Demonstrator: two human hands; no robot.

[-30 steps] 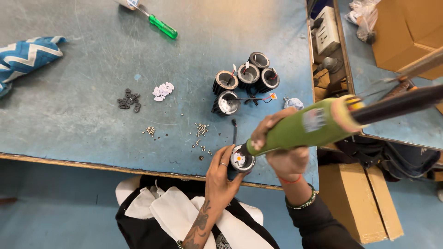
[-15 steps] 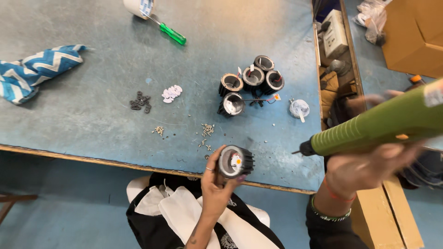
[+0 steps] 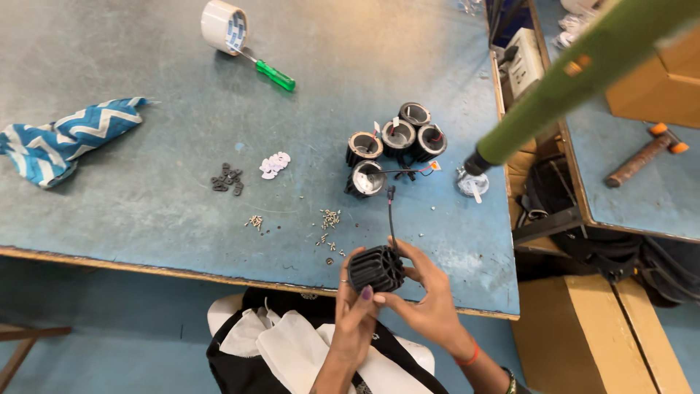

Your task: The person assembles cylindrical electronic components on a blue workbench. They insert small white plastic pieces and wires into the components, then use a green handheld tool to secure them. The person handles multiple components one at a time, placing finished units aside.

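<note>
Finned black housing gripped between left hand and right hand, above table edge.

Both hands around a black finned housing (cable upward).

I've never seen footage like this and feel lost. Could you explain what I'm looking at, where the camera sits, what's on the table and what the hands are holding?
There is no machine here: a person works with bare hands, and the camera sits on their head, looking down. Both hands, the left hand and the right hand, hold a black ribbed round part with a thin wire sticking up. On the blue table stand four similar round parts, with small screws, a green screwdriver, a roll of tape and a blue patterned cloth. A green power tool hangs at the upper right.
</note>
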